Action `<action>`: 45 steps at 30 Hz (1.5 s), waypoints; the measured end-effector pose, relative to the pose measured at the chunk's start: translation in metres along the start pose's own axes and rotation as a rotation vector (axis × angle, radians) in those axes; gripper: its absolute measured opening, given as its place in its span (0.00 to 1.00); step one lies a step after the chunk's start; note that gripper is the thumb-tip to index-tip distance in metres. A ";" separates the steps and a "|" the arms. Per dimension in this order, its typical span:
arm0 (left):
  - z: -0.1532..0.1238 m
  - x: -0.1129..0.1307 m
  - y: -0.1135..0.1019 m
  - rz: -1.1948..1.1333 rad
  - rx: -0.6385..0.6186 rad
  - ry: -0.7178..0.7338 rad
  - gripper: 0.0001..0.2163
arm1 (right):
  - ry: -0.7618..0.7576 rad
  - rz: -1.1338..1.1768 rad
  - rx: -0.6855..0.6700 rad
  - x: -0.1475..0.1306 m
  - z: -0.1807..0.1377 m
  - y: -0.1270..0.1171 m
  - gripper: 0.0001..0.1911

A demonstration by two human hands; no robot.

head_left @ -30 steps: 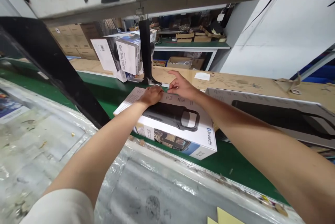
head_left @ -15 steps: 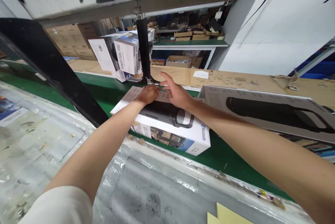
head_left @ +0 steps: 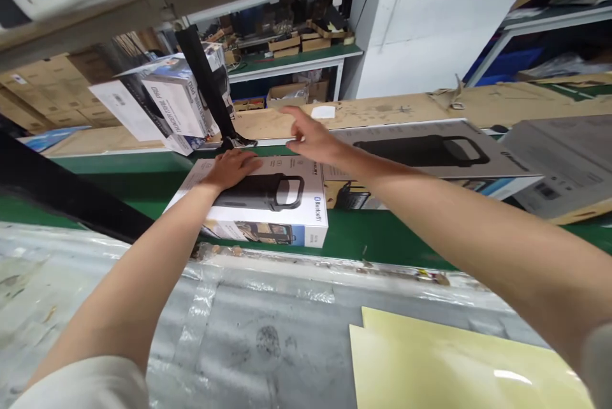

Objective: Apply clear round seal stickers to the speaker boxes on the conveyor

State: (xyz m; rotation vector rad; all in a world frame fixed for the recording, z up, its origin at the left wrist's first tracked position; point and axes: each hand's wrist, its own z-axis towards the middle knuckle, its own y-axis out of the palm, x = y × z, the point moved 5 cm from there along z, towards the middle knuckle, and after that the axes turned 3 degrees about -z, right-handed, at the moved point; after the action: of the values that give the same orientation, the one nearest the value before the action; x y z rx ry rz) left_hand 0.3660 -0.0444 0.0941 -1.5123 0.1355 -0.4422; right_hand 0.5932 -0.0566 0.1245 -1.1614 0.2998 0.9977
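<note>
Boxed speaker carton [head_left: 261,195], flat on green belt [head_left: 138,183]: directly beneath left hand [head_left: 233,168], palm spread flat on its far end, grasping nothing; right hand [head_left: 310,135] hovers alongside, fingers loosely spread, empty.

White box on green belt
White speaker box [head_left: 268,202] printed with a black speaker — green conveyor belt [head_left: 143,183] beneath, pale yellow sheets [head_left: 454,364] lower right, brown cardboard [head_left: 382,113] behind.
</note>
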 end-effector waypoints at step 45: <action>-0.068 0.074 0.014 -0.017 0.002 -0.333 0.40 | 0.583 0.535 -0.010 -0.007 -0.018 0.093 0.23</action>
State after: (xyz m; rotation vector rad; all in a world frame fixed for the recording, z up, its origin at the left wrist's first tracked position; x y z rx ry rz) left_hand 0.4121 -0.1346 0.0894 -1.5648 -0.1391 -0.1994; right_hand 0.5217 -0.0708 0.0635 -1.4020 1.1156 1.0948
